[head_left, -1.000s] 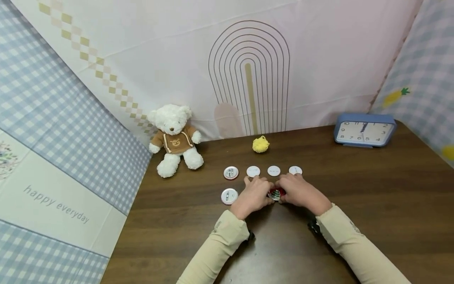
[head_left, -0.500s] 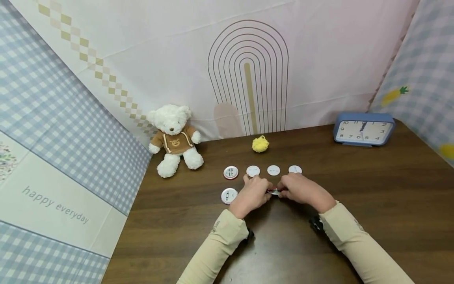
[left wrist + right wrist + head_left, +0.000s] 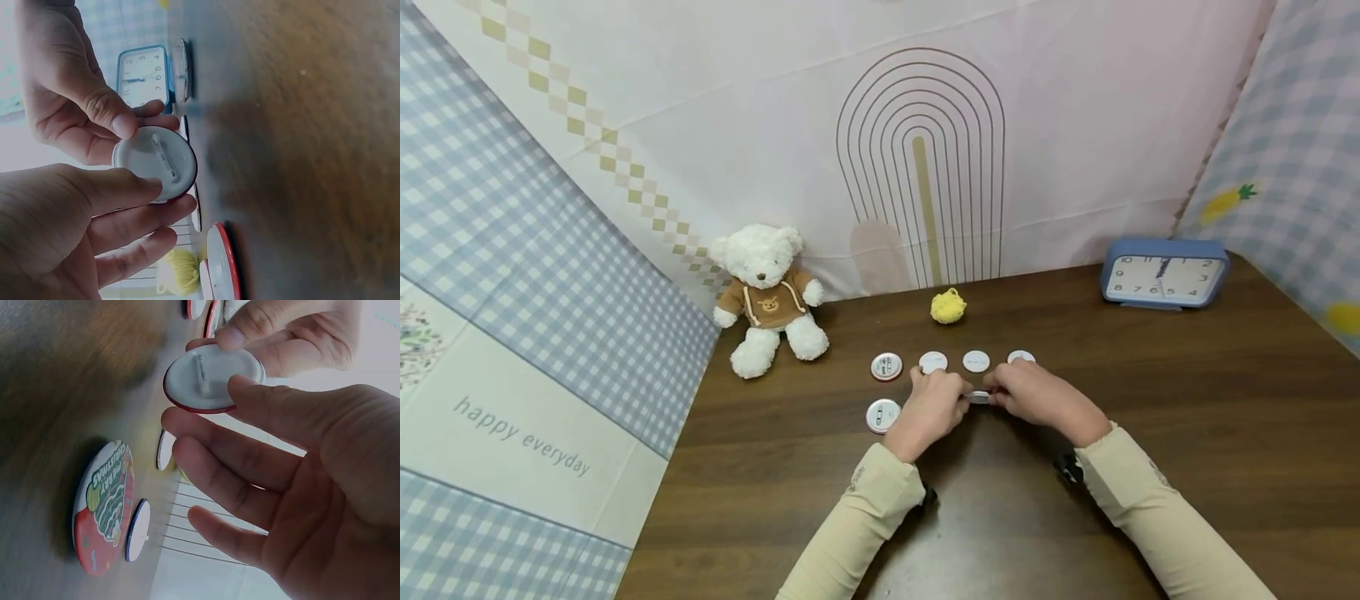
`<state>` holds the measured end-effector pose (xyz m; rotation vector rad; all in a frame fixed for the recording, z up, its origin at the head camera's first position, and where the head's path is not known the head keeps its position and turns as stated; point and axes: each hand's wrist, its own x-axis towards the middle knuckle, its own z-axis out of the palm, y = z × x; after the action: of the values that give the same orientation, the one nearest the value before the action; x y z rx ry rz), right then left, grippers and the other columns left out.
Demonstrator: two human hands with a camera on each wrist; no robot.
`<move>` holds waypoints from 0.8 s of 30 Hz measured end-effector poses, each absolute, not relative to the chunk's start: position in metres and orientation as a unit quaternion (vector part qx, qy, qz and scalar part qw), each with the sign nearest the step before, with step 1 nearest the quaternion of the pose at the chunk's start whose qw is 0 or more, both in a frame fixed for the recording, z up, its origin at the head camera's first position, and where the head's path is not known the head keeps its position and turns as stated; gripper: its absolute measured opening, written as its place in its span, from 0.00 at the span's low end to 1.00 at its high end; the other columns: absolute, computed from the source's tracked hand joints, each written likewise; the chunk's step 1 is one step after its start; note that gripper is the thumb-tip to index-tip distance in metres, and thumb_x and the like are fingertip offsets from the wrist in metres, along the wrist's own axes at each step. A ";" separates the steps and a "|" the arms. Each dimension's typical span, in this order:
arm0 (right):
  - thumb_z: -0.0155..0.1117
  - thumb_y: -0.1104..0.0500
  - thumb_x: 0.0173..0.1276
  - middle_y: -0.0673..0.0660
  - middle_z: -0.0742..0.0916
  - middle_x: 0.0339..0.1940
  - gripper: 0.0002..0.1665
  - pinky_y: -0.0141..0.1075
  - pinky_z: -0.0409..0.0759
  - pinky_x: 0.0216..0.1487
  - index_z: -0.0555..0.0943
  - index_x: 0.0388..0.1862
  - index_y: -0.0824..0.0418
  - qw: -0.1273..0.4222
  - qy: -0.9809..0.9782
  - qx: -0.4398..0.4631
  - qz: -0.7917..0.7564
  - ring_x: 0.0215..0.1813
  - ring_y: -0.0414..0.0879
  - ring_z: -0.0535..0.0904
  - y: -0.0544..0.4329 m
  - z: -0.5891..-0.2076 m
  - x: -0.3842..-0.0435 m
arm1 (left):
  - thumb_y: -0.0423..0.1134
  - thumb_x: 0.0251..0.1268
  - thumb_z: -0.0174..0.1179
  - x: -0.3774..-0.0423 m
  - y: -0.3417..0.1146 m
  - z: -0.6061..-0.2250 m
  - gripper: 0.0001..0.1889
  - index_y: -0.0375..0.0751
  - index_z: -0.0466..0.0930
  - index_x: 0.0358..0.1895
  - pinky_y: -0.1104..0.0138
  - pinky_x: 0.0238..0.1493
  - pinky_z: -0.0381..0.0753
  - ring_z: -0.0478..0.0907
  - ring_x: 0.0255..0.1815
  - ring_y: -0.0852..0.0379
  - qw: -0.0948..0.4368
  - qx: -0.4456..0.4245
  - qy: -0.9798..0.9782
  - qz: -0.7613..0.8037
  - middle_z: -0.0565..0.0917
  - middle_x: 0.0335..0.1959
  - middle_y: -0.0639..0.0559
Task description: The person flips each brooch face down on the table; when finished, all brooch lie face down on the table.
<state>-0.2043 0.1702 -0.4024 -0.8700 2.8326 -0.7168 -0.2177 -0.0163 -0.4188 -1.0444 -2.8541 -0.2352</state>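
Note:
Between the two hands is a round pin-back button badge (image 3: 139, 154), raised above the table with its white back and safety pin turned toward the wearer. My left hand (image 3: 928, 410) pinches one edge between thumb and fingers. The opposite edge is pinched by my right hand (image 3: 1043, 398), whose other fingers are spread in the right wrist view. Only a thin pale strip of the badge shows in the head view. A printed badge reading Merry Christmas (image 3: 103, 509) lies face up in the right wrist view; the right hand hides it from the head camera.
Several badges lie back up on the wooden table (image 3: 760, 508), including one at the row's left end (image 3: 887, 367) and one beside my left wrist (image 3: 882, 415). Farther back are a yellow yarn ball (image 3: 948, 307), a white teddy bear (image 3: 767, 300) and a blue clock (image 3: 1165, 273).
The held badge has been tilted over: its red and green printed face showed a second ago, then its edge, and now its white back. Both hands stay in nearly the same place.

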 end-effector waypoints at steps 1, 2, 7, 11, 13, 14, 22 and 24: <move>0.65 0.71 0.66 0.45 0.76 0.19 0.12 0.34 0.69 0.28 0.82 0.26 0.58 0.045 0.928 -0.284 -0.238 0.23 0.39 0.67 0.170 -0.403 -0.204 | 0.35 0.61 0.67 -0.217 -0.017 -0.419 0.09 0.52 0.85 0.24 0.54 0.41 0.65 0.81 0.30 0.55 0.052 -0.341 -0.935 -0.080 0.82 0.20 0.59; 0.64 0.72 0.66 0.45 0.75 0.19 0.12 0.34 0.69 0.28 0.81 0.26 0.58 0.043 0.927 -0.283 -0.241 0.23 0.39 0.67 0.169 -0.403 -0.204 | 0.35 0.61 0.67 -0.217 -0.017 -0.419 0.08 0.52 0.85 0.24 0.55 0.40 0.65 0.81 0.30 0.54 0.057 -0.340 -0.935 -0.084 0.82 0.20 0.58; 0.64 0.72 0.65 0.46 0.77 0.22 0.08 0.37 0.71 0.30 0.82 0.34 0.60 0.015 0.932 -0.277 -0.235 0.25 0.41 0.69 0.167 -0.403 -0.203 | 0.35 0.62 0.64 -0.218 -0.018 -0.418 0.11 0.50 0.80 0.22 0.56 0.39 0.67 0.82 0.28 0.52 0.076 -0.341 -0.932 -0.099 0.80 0.19 0.57; 0.70 0.70 0.62 0.48 0.80 0.27 0.14 0.40 0.73 0.33 0.80 0.46 0.63 0.001 0.934 -0.273 -0.229 0.28 0.43 0.71 0.166 -0.404 -0.202 | 0.34 0.63 0.64 -0.218 -0.018 -0.418 0.12 0.49 0.77 0.21 0.55 0.38 0.69 0.81 0.28 0.51 0.078 -0.335 -0.933 -0.105 0.78 0.18 0.57; 0.74 0.69 0.60 0.49 0.81 0.29 0.19 0.41 0.73 0.34 0.79 0.49 0.65 -0.007 0.933 -0.272 -0.236 0.29 0.44 0.72 0.166 -0.404 -0.200 | 0.34 0.63 0.64 -0.218 -0.017 -0.418 0.12 0.48 0.76 0.21 0.55 0.38 0.69 0.81 0.27 0.51 0.080 -0.330 -0.934 -0.108 0.78 0.17 0.56; 0.75 0.69 0.59 0.50 0.82 0.30 0.22 0.41 0.74 0.34 0.78 0.51 0.65 -0.011 0.933 -0.271 -0.238 0.30 0.45 0.72 0.167 -0.404 -0.199 | 0.34 0.62 0.64 -0.218 -0.017 -0.418 0.12 0.48 0.76 0.21 0.55 0.37 0.69 0.81 0.27 0.51 0.081 -0.327 -0.935 -0.110 0.78 0.18 0.56; 0.78 0.70 0.55 0.56 0.83 0.34 0.32 0.45 0.78 0.37 0.71 0.56 0.66 -0.036 0.929 -0.275 -0.245 0.33 0.47 0.76 0.167 -0.408 -0.197 | 0.35 0.65 0.63 -0.216 -0.014 -0.420 0.06 0.40 0.80 0.43 0.52 0.45 0.72 0.85 0.37 0.46 0.068 -0.280 -0.944 -0.158 0.85 0.31 0.51; 0.78 0.70 0.55 0.56 0.83 0.34 0.31 0.44 0.77 0.36 0.71 0.55 0.66 -0.043 0.927 -0.279 -0.246 0.32 0.47 0.76 0.166 -0.409 -0.198 | 0.35 0.65 0.63 -0.216 -0.013 -0.420 0.08 0.40 0.78 0.45 0.52 0.46 0.71 0.84 0.38 0.46 0.061 -0.275 -0.944 -0.170 0.85 0.32 0.51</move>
<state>-0.1977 0.1665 -0.4088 -0.9017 2.9965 -0.7936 -0.2158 -0.0135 -0.4197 -0.8323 -2.8558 -0.5134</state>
